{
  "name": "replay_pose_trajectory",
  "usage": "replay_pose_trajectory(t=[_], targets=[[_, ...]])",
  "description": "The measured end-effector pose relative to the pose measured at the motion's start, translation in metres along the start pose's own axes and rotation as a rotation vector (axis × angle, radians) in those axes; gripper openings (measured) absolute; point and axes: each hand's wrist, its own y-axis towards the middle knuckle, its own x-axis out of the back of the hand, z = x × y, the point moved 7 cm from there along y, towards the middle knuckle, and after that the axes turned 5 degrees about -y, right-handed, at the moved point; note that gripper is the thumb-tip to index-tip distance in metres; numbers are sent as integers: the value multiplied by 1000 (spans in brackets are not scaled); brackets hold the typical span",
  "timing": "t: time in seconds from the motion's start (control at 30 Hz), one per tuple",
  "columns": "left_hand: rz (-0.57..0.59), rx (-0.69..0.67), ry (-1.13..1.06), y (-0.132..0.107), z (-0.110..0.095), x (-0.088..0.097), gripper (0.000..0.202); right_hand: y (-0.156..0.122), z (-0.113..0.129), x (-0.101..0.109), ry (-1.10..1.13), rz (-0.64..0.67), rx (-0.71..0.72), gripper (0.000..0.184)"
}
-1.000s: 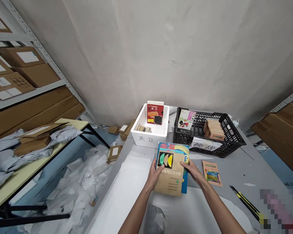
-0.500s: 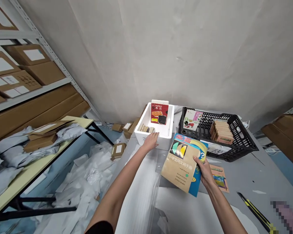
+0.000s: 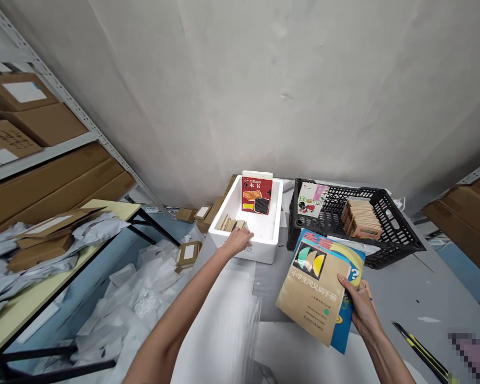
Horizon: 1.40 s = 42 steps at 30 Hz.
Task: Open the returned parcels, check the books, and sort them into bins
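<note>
My right hand (image 3: 362, 304) grips two thin books by their right edge. The front one is a tan book (image 3: 314, 293) with green and yellow half-circles on its cover. Behind it a larger blue book (image 3: 346, 333) shows around the edges. My left hand (image 3: 239, 241) is at the near rim of a white foam box (image 3: 264, 253), fingers apart and reaching over a row of small books (image 3: 226, 223); whether they touch these is unclear. Inside the box a red book (image 3: 257, 196) stands upright against the far end.
A black plastic crate (image 3: 396, 246) stands right of the foam box, holding a row of books (image 3: 360, 218) and a white-covered book (image 3: 312, 199). A yellow-and-black utility knife (image 3: 422, 352) lies at the right. White foam sheeting (image 3: 212, 320) covers the near table; cartons fill the left shelf.
The two held books and my right hand have come nearer and lower. My left hand's fingers have moved over the small books in the foam box. The view has shifted slightly.
</note>
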Motion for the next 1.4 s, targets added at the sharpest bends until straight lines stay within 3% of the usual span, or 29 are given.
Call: replay_pose_trajectory(t=[0.13, 0.23, 0.33, 0.4, 0.5, 0.63, 0.77, 0.9, 1.07, 1.2, 1.4], targets=[[32, -17, 1, -34, -20, -9, 14, 3, 18, -8, 15, 2, 27, 69], [43, -20, -36, -60, -31, -24, 13, 7, 40, -25, 8, 33, 84, 67], [29, 6, -144, -78, -33, -35, 14, 14, 66, -59, -21, 84, 170, 64], [32, 30, -210, -81, -28, -33, 17, 23, 83, -92, -44, 134, 246, 60], [64, 91, -302, -69, -9, -9, 16, 42, 102, -150, -63, 231, 361, 57], [52, 143, -417, -33, 35, 46, 21, 74, 113, -218, -90, 313, 467, 56], [-123, 60, -750, 13, 64, 98, 41, 100, 109, -265, -128, 363, 507, 57], [-255, -41, -979, 52, 75, 114, 71, 115, 92, -302, -180, 453, 504, 57], [-419, 68, -847, 60, 105, 91, 75, 139, 65, -322, -415, 490, 494, 51], [-441, 206, -621, 51, 117, 59, 72, 158, 51, -310, -841, 332, 579, 40], [-437, 259, -620, 63, 116, 32, 63, 169, 42, -299, -1091, 200, 614, 37]])
